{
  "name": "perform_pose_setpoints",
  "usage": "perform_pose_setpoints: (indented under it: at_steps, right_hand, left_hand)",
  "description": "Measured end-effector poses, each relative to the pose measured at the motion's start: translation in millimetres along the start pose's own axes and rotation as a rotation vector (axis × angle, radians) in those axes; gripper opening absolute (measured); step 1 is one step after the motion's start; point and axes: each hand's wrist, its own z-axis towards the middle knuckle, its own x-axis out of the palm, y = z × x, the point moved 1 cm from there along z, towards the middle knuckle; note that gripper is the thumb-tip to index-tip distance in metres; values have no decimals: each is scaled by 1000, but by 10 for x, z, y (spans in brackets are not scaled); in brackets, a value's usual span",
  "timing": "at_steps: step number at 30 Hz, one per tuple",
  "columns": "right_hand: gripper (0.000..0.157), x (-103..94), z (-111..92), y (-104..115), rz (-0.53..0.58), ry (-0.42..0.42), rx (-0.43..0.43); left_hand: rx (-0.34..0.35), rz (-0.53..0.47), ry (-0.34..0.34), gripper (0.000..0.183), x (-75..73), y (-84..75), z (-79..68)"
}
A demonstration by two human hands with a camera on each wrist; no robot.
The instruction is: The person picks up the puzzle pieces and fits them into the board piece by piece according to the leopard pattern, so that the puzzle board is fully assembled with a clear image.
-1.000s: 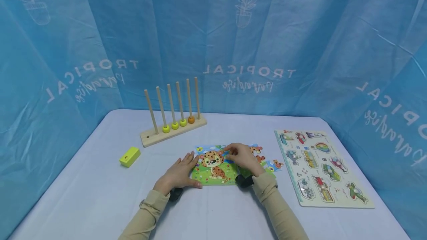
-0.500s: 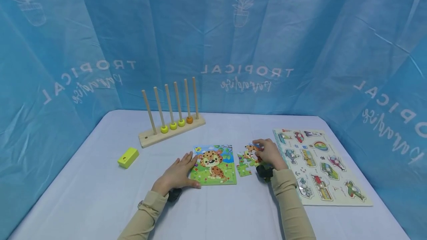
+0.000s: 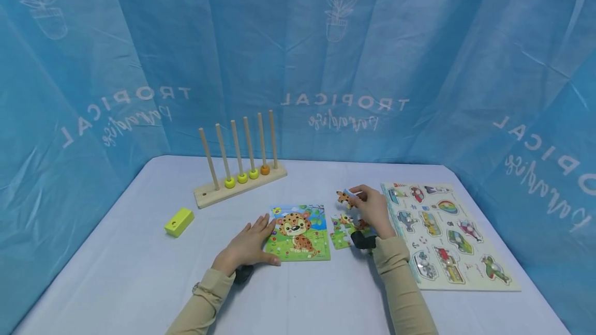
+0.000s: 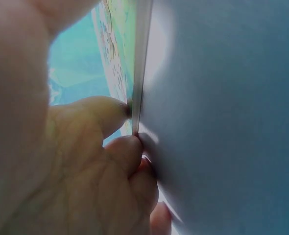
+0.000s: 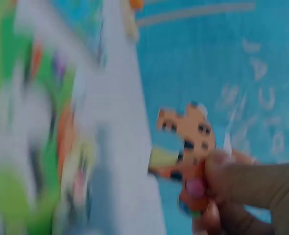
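Note:
A jigsaw piece with orange, dark-spotted print is pinched between the thumb and fingers of my right hand, raised above the table. Below that hand lie several loose jigsaw pieces, partly covered by the hand and its wrist camera. My left hand lies with extended fingers at the left edge of the square leopard puzzle board. In the left wrist view, fingertips touch the board's edge.
Behind the puzzle stands a wooden peg rack with yellow and orange beads. A yellow block lies at the left. On the right is a large vehicle-picture board. A blue curtain hangs behind the white table.
My right hand has gone from the leopard board to the loose pieces on the right and lifted one piece. The left hand has stayed at the board's edge.

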Motion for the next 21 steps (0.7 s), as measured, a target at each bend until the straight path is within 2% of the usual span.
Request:
perform_pose_setpoints:
  at_steps: [6,10,13,21]
  right_hand:
    - [19,363,-62,485,58,155,-154]
    - [18,598,-102,661,5,240,-218]
    - [16,704,-120,704,-67,251,-245]
    - [14,816,-125,719,-226,198,-310]
  left_hand:
    - [-6,6,2,105,3,-3,-2]
    - [-9,5,3,105,15,-7,4]
    - [-7,0,4,104,22,-7,1]
    - [-17,5,5,104,0,-10,0]
